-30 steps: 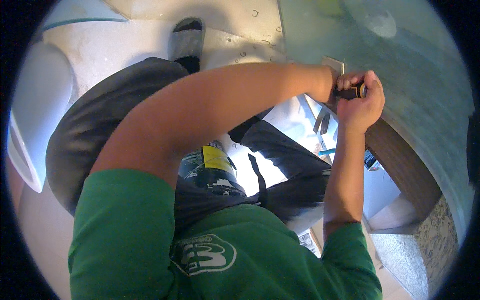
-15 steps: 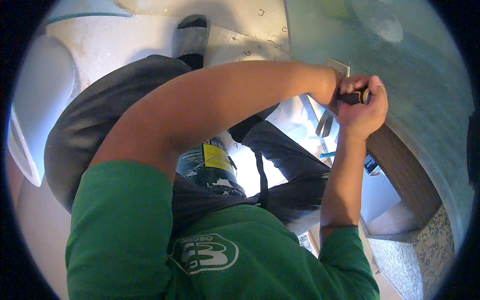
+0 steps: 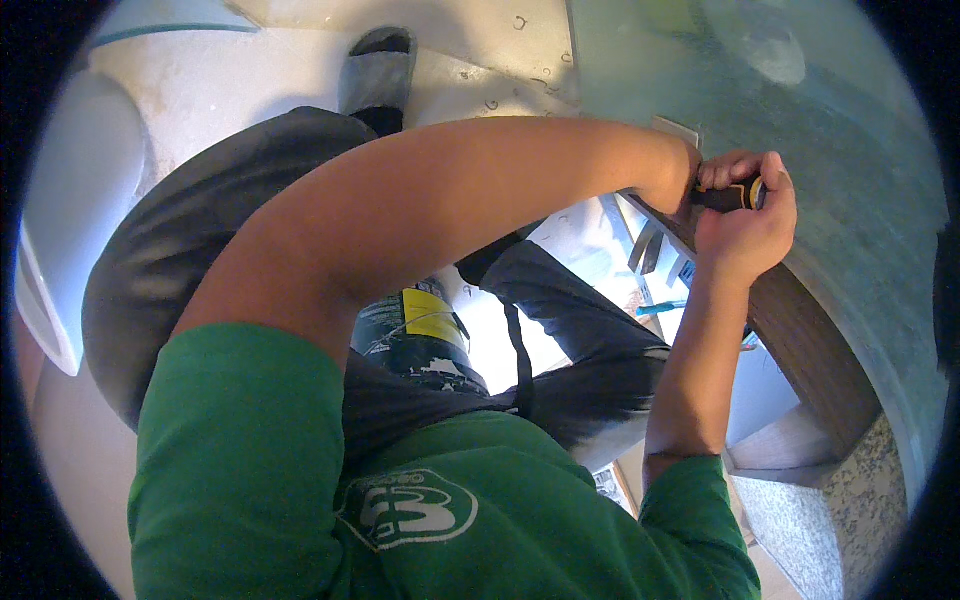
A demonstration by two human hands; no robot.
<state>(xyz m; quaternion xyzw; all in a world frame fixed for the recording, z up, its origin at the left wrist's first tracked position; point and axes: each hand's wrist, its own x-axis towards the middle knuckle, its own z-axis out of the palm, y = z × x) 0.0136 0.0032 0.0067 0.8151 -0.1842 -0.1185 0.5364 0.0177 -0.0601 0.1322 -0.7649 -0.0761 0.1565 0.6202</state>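
Observation:
Both my hands meet at the upper right on a short tool with a black handle and a yellow band (image 3: 738, 194). My left arm reaches across my body, and my left hand (image 3: 716, 170) wraps the handle from above, with only its wrist and knuckles showing. My right hand (image 3: 745, 238) grips the same handle from below, thumb over its end. The tool's working end is hidden behind the hands. It sits against the brown wooden edge (image 3: 800, 335) of a greenish glass-like panel (image 3: 850, 150).
A dark can with a yellow label (image 3: 415, 325) stands between my legs in dark trousers. A grey slipper (image 3: 378, 70) rests on the pale floor. A white rounded fixture (image 3: 70, 220) is at left. Small tools (image 3: 648, 250) lie below the hands, and a speckled stone ledge (image 3: 860, 500) is at lower right.
Both hands and the tool have shifted slightly to the right along the panel's edge. The grip is unchanged.

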